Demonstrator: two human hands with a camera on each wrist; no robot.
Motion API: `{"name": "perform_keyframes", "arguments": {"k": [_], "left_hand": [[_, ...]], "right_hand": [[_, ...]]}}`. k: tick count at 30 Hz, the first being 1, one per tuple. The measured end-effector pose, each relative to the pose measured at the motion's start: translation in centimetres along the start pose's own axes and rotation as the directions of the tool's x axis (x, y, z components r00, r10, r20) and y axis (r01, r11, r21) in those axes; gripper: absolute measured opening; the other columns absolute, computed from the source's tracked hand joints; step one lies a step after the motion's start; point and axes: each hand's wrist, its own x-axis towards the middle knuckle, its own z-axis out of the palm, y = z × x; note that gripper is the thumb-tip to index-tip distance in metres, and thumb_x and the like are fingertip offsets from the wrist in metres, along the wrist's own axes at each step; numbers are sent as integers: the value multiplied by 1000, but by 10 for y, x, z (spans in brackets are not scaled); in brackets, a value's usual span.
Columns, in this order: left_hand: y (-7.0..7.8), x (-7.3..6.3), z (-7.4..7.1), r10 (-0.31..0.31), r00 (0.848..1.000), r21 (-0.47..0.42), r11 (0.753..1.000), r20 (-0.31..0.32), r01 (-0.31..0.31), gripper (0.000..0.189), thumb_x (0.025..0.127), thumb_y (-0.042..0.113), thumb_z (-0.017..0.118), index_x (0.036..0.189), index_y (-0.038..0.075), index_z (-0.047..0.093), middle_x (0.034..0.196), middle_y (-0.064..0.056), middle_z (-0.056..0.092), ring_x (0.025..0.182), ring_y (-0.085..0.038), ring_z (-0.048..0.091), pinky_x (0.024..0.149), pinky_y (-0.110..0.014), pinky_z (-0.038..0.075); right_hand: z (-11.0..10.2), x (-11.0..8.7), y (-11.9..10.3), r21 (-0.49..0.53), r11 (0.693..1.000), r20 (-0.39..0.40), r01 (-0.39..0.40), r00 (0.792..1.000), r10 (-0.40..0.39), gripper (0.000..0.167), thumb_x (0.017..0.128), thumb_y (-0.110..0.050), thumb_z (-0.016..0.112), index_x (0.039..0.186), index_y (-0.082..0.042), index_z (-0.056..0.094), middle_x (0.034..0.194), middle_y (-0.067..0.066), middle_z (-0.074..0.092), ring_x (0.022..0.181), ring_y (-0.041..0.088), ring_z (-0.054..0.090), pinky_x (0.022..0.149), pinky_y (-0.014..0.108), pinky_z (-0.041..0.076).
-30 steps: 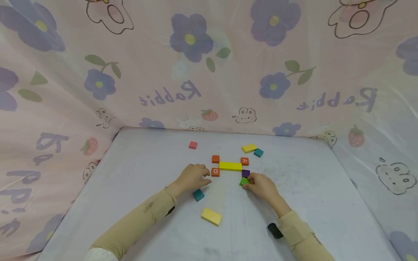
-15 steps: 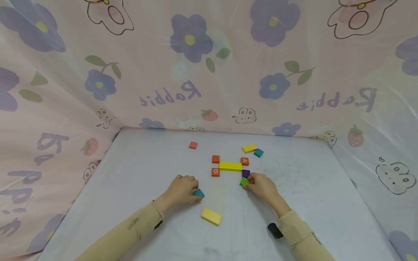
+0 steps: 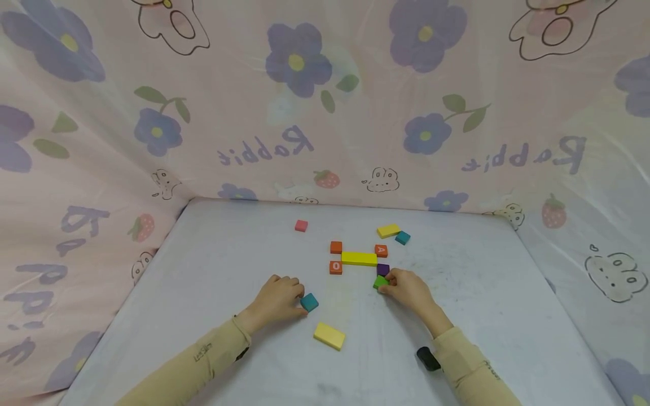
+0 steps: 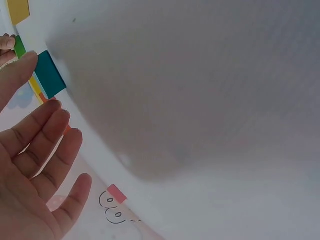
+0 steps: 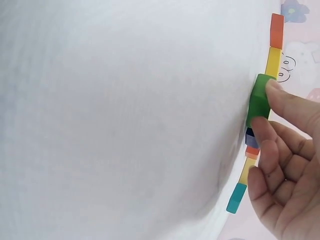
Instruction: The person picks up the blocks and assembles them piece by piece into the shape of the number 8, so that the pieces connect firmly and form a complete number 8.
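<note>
My left hand (image 3: pixel 275 300) is at the left edge of a teal block (image 3: pixel 309 303). In the left wrist view, its thumb and fingers stand spread either side of the teal block (image 4: pixel 50 75), fingers loosely bent. My right hand (image 3: pixel 409 291) pinches a green block (image 3: pixel 380 283) between thumb and fingertip, as the right wrist view shows on the green block (image 5: pixel 259 100). Right behind the green block lies a purple block (image 3: pixel 383 269). It adjoins the right end of a long yellow block (image 3: pixel 359 259), which has orange blocks (image 3: pixel 336 268) at its corners, two of them lettered.
A pale yellow block (image 3: pixel 329 336) lies nearer the front, between the arms. Farther back are a pink block (image 3: pixel 301 226), a yellow block (image 3: pixel 388 230) and a second teal block (image 3: pixel 403 237). A black object (image 3: pixel 428 358) is by the right sleeve. Patterned curtains border the white table (image 3: pixel 228 237).
My left hand has moved from beside the lettered orange block down and left to the teal block. The right hand has stayed in place, pinching the green block.
</note>
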Motion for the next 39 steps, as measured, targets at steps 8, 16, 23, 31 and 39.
{"name": "perform_keyframes", "arguments": {"k": [8,16,23,31,39], "left_hand": [[0,1,5,15,999,-6,1000,-39,-15,30,71,44,75,79,17,66,73,9,58,68,-7,52,78,-35,44],[0,5,9,10,998,-7,1000,-55,-10,27,74,41,74,80,17,66,75,8,58,70,-8,52,78,-35,43],[6,17,8,5,999,15,1000,-41,-5,26,76,41,72,83,16,67,77,7,61,71,-8,53,77,-33,43],[14,39,8,6,1000,34,999,-21,-6,26,76,41,72,79,16,65,74,6,59,64,-8,49,63,-25,36],[27,58,9,-11,1000,22,1000,6,11,26,76,39,73,78,15,63,71,6,55,63,-8,45,62,-24,33]], "right_hand": [[0,0,0,10,1000,5,-11,1000,11,32,79,-29,73,99,-6,65,76,2,60,67,15,49,60,26,41],[0,0,0,21,1000,1,-8,1000,8,33,79,-28,73,100,-5,65,76,2,60,67,15,49,60,26,41],[1,-1,2,28,1000,-4,2,1000,-1,34,79,-28,73,101,-4,65,78,3,61,68,15,49,60,26,42],[1,-1,3,28,1000,-5,-1,1000,1,34,79,-28,73,102,-3,65,78,3,61,68,15,49,61,26,42],[1,0,4,29,1000,-2,0,1000,1,34,79,-29,73,101,-4,65,78,3,61,68,15,49,61,26,42]]}}
